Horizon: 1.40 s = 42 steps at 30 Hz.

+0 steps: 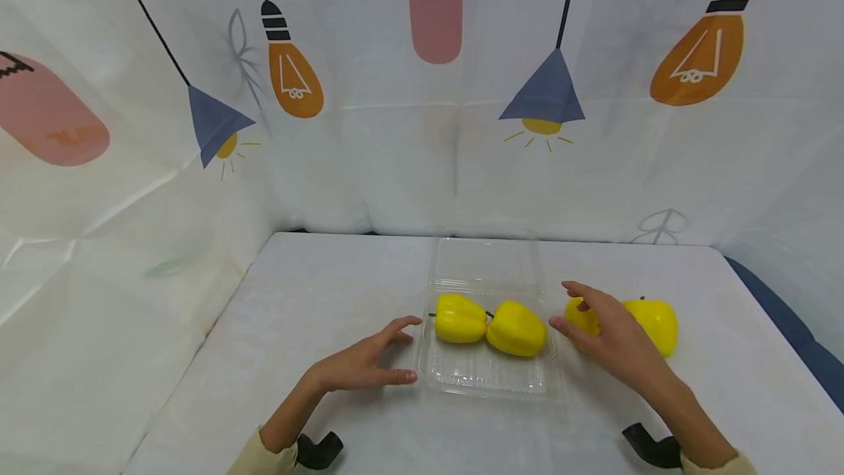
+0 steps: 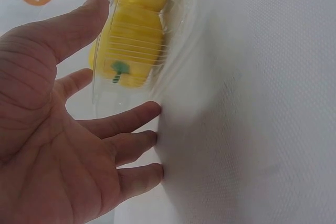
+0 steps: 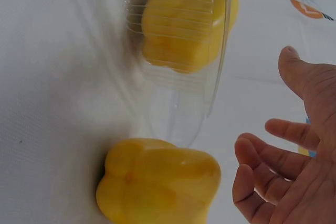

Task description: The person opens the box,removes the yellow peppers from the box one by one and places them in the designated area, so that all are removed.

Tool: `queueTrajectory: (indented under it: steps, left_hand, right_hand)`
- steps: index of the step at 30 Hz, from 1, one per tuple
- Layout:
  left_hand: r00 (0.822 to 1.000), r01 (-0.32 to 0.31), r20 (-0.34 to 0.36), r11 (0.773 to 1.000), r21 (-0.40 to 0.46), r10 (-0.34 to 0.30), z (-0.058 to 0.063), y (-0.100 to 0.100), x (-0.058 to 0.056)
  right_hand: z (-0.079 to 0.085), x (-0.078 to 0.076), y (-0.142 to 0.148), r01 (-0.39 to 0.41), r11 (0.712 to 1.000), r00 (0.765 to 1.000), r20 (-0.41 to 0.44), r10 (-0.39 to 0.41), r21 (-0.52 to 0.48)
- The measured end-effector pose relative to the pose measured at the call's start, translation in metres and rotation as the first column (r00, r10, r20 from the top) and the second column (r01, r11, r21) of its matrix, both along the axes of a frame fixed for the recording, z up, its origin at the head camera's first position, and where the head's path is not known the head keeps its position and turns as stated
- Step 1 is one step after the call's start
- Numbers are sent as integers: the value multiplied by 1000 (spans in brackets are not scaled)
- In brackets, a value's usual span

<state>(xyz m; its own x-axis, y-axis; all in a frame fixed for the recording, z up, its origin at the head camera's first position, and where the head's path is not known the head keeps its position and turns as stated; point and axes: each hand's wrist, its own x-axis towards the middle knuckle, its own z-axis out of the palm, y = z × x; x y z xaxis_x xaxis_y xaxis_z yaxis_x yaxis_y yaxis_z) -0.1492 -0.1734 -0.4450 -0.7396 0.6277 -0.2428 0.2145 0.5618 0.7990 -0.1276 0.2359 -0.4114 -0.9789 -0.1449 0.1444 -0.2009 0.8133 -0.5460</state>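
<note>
A clear plastic clamshell box (image 1: 488,383) lies with its lid laid back on the white table. Two yellow bell peppers, one at left (image 1: 460,319) and one at right (image 1: 516,329), sit side by side in its base. At the box's left edge my left hand (image 1: 363,361) spreads thumb and fingers, gripping nothing; in the left wrist view its fingertips rest by the box wall. My right hand (image 1: 613,336) hovers right of the box, fingers loosely bent and holding nothing. Partly behind it are two more yellow peppers, a nearer-to-box one (image 1: 576,314) and a farther one (image 1: 656,325).
The white table (image 1: 290,277) ends at a back edge against a hanging sheet (image 1: 369,160) printed with lamps and bulbs. Something dark blue (image 1: 785,314) stands beyond the table's right edge. A dark band with a protruding piece is on each wrist.
</note>
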Motion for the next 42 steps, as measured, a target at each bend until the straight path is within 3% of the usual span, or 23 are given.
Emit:
queueTrajectory:
  steps: [20, 42]
  left_hand:
    - [1000, -6, 1, 1000, -4, 6, 1, 1, 1]
    - [1000, -10, 14, 1000, 8, 10, 3, 1, 2]
  right_hand:
    - [-10, 2, -22, -82, 997, 997, 2, 82, 5]
    - [-16, -3, -38, -128, 988, 991, -17, 130, 85]
